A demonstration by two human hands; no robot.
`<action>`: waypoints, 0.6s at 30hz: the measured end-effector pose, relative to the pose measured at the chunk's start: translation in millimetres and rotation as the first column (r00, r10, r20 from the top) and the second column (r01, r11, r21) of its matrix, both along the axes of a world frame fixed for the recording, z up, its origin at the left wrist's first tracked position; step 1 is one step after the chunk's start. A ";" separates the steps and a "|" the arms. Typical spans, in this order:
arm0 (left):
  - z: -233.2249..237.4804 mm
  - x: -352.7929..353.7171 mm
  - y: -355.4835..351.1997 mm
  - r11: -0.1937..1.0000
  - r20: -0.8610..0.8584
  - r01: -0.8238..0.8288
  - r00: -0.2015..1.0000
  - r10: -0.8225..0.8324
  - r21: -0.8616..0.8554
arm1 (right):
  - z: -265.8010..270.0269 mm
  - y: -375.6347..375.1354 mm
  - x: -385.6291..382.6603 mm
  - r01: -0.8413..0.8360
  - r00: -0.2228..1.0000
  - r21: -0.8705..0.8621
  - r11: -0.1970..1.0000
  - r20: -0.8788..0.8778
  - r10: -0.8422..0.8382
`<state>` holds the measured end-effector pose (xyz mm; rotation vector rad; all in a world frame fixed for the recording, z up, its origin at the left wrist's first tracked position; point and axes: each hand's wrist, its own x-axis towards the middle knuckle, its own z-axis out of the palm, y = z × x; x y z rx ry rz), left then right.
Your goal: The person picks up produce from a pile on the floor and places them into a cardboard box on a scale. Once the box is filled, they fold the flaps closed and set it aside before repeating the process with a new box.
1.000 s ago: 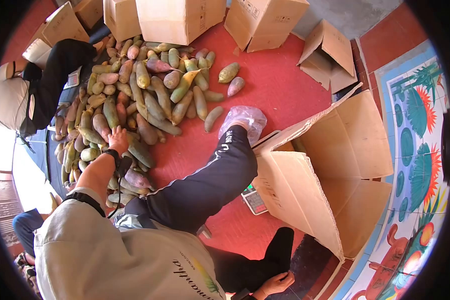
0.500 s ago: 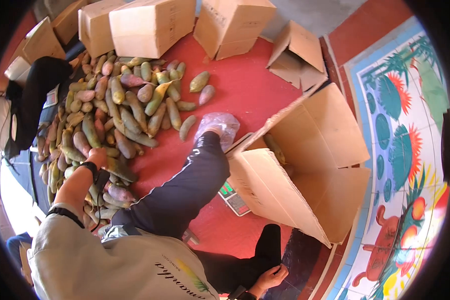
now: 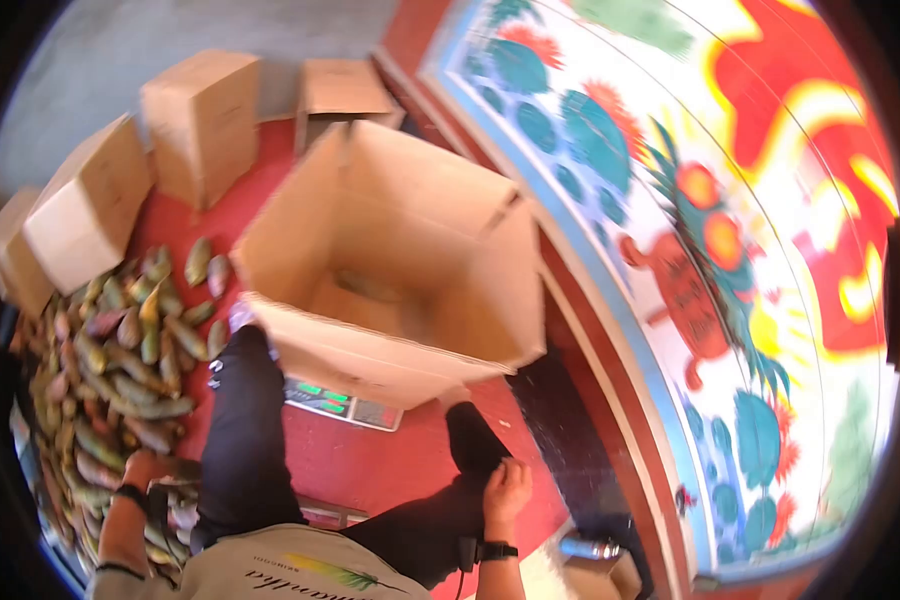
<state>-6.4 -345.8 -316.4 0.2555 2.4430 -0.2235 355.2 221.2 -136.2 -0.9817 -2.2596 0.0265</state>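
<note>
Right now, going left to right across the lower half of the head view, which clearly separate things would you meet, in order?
Produce pile, digital scale, right hand, silvery cylinder, painted teal leaves.

Red floor (image 3: 385,455), heaped produce (image 3: 135,385), cardboard boxes (image 3: 198,130), digital scale (image 3: 358,408)

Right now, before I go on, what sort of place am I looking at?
Probably a makeshift produce-packing area: a heap of long vegetables lies on the red floor, a large open carton stands nearby, and a digital scale with lit green displays shows at its near side.
</note>
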 end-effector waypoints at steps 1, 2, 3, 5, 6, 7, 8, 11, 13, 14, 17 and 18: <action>2.4 -8.2 1.7 0.999 0.018 0.043 0.999 -0.043 -0.014 | 3.8 -2.5 0.3 -0.011 1.000 0.006 1.000 -0.012 0.011; 16.8 -13.6 8.3 1.000 0.000 0.022 1.000 -0.022 -0.010 | -0.5 -1.3 2.9 0.008 1.000 0.007 1.000 -0.022 -0.007; 36.4 -17.7 16.8 1.000 -0.015 -0.007 1.000 0.007 -0.007 | -6.1 1.6 5.4 0.018 0.999 0.007 1.000 -0.031 -0.018; 77.5 -25.9 36.5 0.970 -0.054 -0.131 0.988 0.145 0.204 | -5.6 1.8 7.2 0.022 1.000 -0.008 1.000 -0.013 -0.022; 91.9 -32.0 43.6 0.866 -0.039 -0.297 0.940 0.340 0.402 | -6.0 2.4 7.7 0.064 0.998 -0.004 0.998 -0.017 -0.064; 93.7 -44.0 43.1 0.864 -0.235 -0.147 0.928 0.288 0.481 | -6.6 2.9 7.7 0.049 0.998 0.007 0.999 -0.034 -0.048; 95.7 -55.9 41.1 0.848 -0.422 0.012 0.871 0.252 0.531 | -8.6 2.0 8.0 0.028 0.998 0.019 0.999 -0.052 -0.027; 188.7 -57.8 92.8 0.568 -0.299 0.044 0.882 0.365 0.822 | -12.7 2.9 9.6 0.044 0.996 0.017 0.999 -0.074 -0.042; 214.2 -77.0 111.6 0.578 -0.602 0.319 0.689 0.403 0.751 | -7.8 1.6 10.9 0.052 0.994 0.015 0.999 -0.097 -0.051; 231.6 -92.4 107.7 0.760 -0.598 0.113 0.694 0.401 0.640 | -7.8 2.1 10.7 0.052 0.994 0.010 0.999 -0.101 -0.051; 250.1 -128.9 123.0 0.353 -0.466 0.326 0.757 0.459 0.877 | -8.1 3.8 10.8 0.052 0.992 0.004 0.999 -0.115 -0.052; 272.9 -123.8 143.3 0.320 -0.452 0.338 0.790 0.414 0.885 | -7.5 3.7 10.2 0.057 0.991 0.008 0.998 -0.119 -0.056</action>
